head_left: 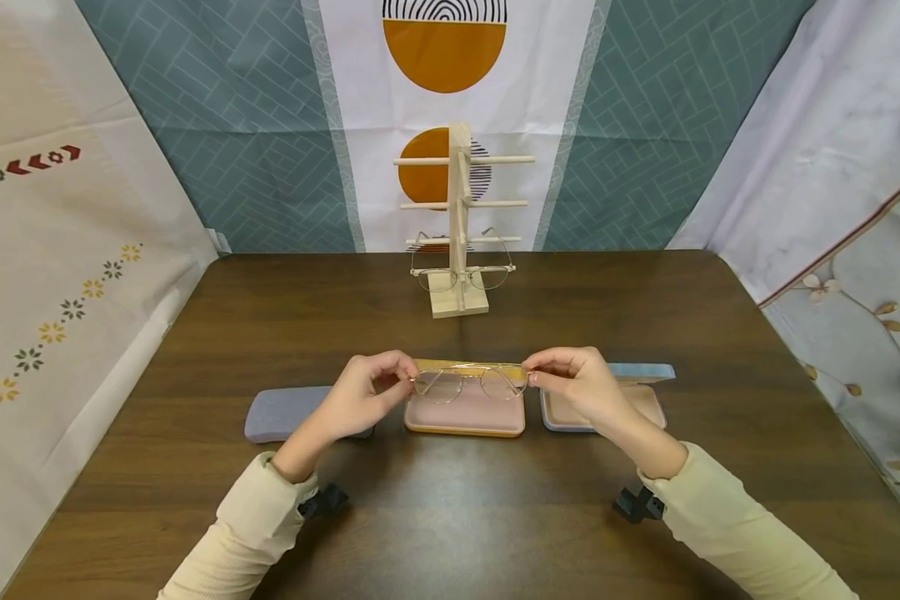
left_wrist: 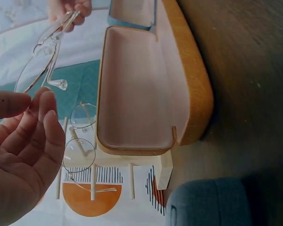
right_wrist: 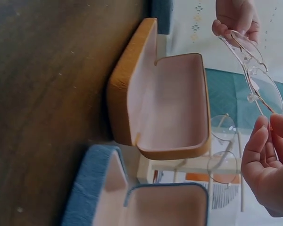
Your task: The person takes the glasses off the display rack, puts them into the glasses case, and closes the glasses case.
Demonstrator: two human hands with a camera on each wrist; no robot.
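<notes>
I pinch the glasses (head_left: pixel 471 373) by their two ends, near the middle of the head view. My left hand (head_left: pixel 367 393) has one end between thumb and fingertips, nearly closed at the tips, with the other fingers bent loosely beside them; my right hand (head_left: pixel 579 382) takes the other end in the same small pinch. Behind the glasses, in that view, lies an open yellow-orange case (head_left: pixel 465 431) with a pink lining, and the lenses overlap its back part; both wrist views show the glasses apart from it.

Just right of that case is an open blue case (head_left: pixel 651 402), partly hidden by my right hand and wrist. Toward the left of the frame is a grey-blue case (head_left: pixel 283 414), closed, its right end mostly covered by my left hand. All three cases rest on the dark wooden table (head_left: pixel 453 517).

Beyond them, at upper centre, a pale wooden stand (head_left: pixel 459 187) rises near the table's far edge, and a second pair of glasses (head_left: pixel 441 280) sits low on it. A teal and white cloth (head_left: pixel 232 158) hangs behind. My cream sleeves (head_left: pixel 243 512) come in from the lower corners, with a small black device (head_left: pixel 326 502) by each cuff.
</notes>
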